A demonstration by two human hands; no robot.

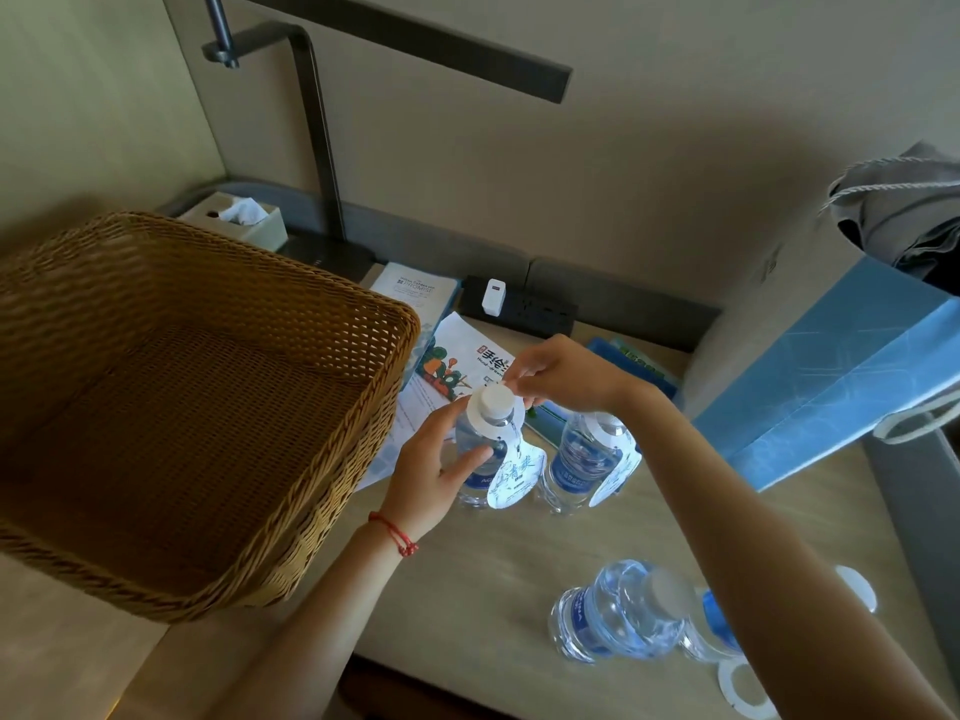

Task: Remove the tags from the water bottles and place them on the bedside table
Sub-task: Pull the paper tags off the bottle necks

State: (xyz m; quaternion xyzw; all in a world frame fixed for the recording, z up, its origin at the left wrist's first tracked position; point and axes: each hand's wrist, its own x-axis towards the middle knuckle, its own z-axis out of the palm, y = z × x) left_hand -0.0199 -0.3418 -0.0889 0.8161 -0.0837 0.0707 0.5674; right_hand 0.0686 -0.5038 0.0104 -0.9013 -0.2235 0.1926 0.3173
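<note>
Bottles are our job here, and we are in the middle of it — one tag is coming off right now. Our left hand [441, 472] is wrapped around the side of a bottle [480, 449] standing on the bedside table [467, 579]. Our right hand [566, 376], just above and behind the cap, pinches the top of its tag [511, 472]. The tag's ring sits around the neck, and its long part hangs down the front.

Next we think the ring must go up and over the cap while the left hand keeps the bottle steady. Pull too hard and the paper might rip.

Just right of our hands stands a second bottle [582, 459] with its tag [615, 467] on. Under our right arm stand two clear bottles [618, 610] with blue labels and no tags. Loose white rings [740, 685] lie near them.
</note>
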